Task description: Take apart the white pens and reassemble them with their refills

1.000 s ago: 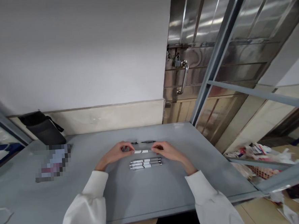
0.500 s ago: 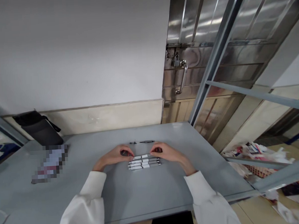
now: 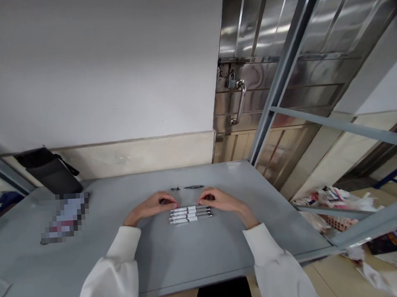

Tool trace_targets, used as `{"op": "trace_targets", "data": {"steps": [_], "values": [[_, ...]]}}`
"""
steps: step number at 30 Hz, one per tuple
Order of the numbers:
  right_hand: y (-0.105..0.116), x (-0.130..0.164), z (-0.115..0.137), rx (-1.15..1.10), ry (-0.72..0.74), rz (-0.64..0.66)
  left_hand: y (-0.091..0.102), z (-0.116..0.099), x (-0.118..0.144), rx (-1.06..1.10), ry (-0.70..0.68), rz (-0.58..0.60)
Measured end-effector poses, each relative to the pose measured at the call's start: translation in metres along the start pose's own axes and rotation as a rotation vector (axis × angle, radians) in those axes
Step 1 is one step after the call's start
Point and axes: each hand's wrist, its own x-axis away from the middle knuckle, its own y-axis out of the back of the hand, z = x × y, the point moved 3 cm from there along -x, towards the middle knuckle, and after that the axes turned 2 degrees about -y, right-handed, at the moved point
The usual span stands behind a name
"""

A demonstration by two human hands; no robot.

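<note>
Several white-and-grey pens [image 3: 189, 215] lie side by side in a row on the grey table. My left hand [image 3: 155, 204] is at the left part of the row, thumb and index finger curled together in a pinch at the farthest pen. At the right part, my right hand [image 3: 222, 199] pinches in the same way at that pen. The fingertips partly cover its far edge. Beyond the hands, a dark, slim pen [image 3: 194, 187] lies apart from the row, with a small dark piece [image 3: 176, 189] at its left.
The grey table [image 3: 191, 256] meets a wall at the back. A black pouch [image 3: 53, 171] leans there at the left, near a blurred flat object [image 3: 66, 217]. A metal frame post [image 3: 281, 71] rises at the right. Plastic bags [image 3: 339, 202] lie beyond it.
The farthest pen has moved slightly toward me and now lies close against the others. Both hands stay at its ends. The view has shifted slightly.
</note>
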Motion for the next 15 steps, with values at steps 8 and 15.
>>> {"op": "trace_targets", "data": {"steps": [8,15], "values": [[0.002,-0.006,-0.021,-0.136,-0.055,-0.095,0.004,0.004,-0.017,-0.289,-0.092,-0.612],[0.001,-0.012,-0.022,-0.151,-0.093,-0.272,-0.011,0.003,-0.027,-0.532,-0.071,-0.614]]}}
